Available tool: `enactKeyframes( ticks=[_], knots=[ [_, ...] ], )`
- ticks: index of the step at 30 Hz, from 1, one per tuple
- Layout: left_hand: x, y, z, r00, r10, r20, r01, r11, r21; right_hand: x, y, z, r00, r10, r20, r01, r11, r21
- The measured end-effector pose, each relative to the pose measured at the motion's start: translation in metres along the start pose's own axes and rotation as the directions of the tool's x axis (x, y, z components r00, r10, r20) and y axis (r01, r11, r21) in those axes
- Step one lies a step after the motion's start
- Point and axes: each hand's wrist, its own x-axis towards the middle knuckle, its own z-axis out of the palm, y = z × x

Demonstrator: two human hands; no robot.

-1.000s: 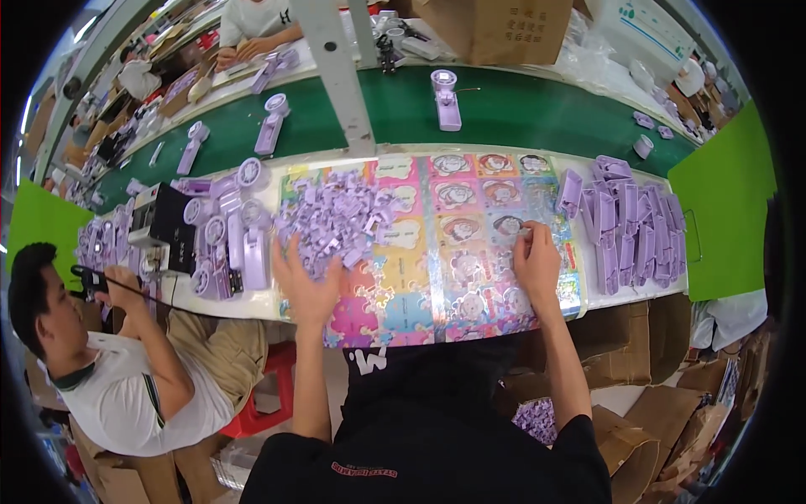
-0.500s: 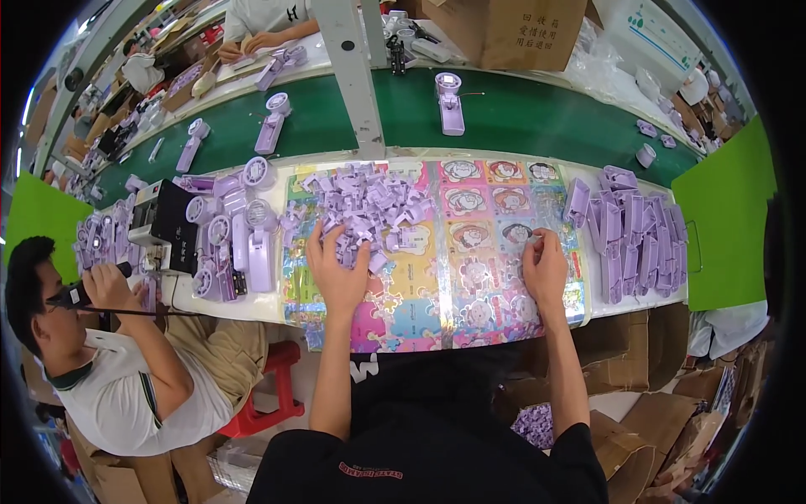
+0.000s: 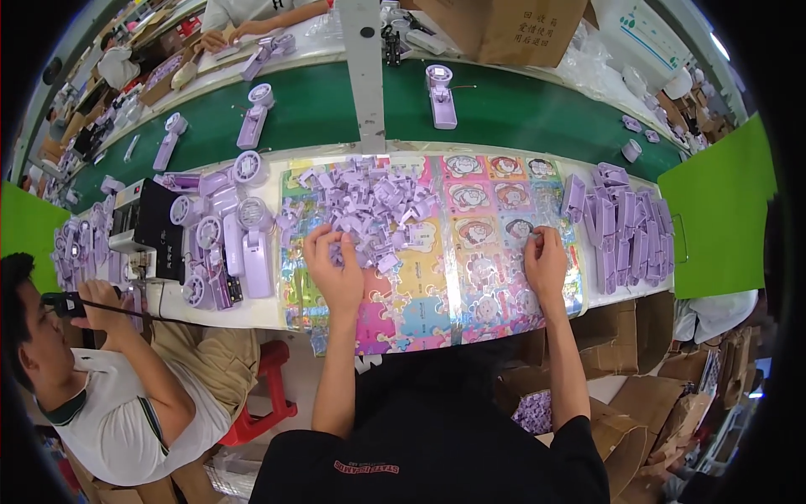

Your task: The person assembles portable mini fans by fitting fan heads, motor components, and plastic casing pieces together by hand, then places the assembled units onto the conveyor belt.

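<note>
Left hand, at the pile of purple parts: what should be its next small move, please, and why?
Perhaps the left hand should pinch one part: it is curled at the near-left edge of the pile, while the right hand is farther away.

Three lines of dark chars (image 3: 538, 28) on brown cardboard box (image 3: 491, 35), plus red lettering (image 3: 367, 467) on blk shirt (image 3: 445, 449).

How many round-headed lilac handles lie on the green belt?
3: the leftmost handle, a second handle between it and the grey post, and a third handle right of the post. Others may be hidden at the cluttered left end.
</note>
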Motion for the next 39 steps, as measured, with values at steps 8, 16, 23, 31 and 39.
enactKeyframes(
  ticks=[8, 16, 23, 31, 39],
  knots=[
    [0.003, 0.0, 0.008, 0.992, 0.103, -0.072, -0.099, 0.993, 0.058, -0.002, 0.017, 0.008, 1.0, 0.0, -0.001, 0.0, 0.998, -0.057],
    [0.0, -0.001, -0.001, 0.985, 0.156, -0.077, -0.15, 0.986, 0.079, -0.002, 0.017, 0.013, 0.997, -0.071, 0.011, 0.072, 0.995, -0.067],
    [-0.006, 0.004, 0.008, 0.983, 0.172, -0.064, -0.163, 0.978, 0.127, 0.0, 0.022, 0.009, 0.997, -0.073, 0.004, 0.073, 0.996, -0.05],
    [-0.006, 0.007, 0.007, 0.971, 0.234, -0.039, -0.221, 0.952, 0.21, 0.001, 0.015, 0.012, 0.999, -0.027, 0.041, 0.029, 0.999, -0.041],
    [-0.006, 0.008, 0.01, 0.973, 0.229, 0.015, -0.227, 0.95, 0.213, 0.004, 0.033, 0.014, 0.997, -0.076, 0.015, 0.077, 0.997, -0.024]
  ],
)
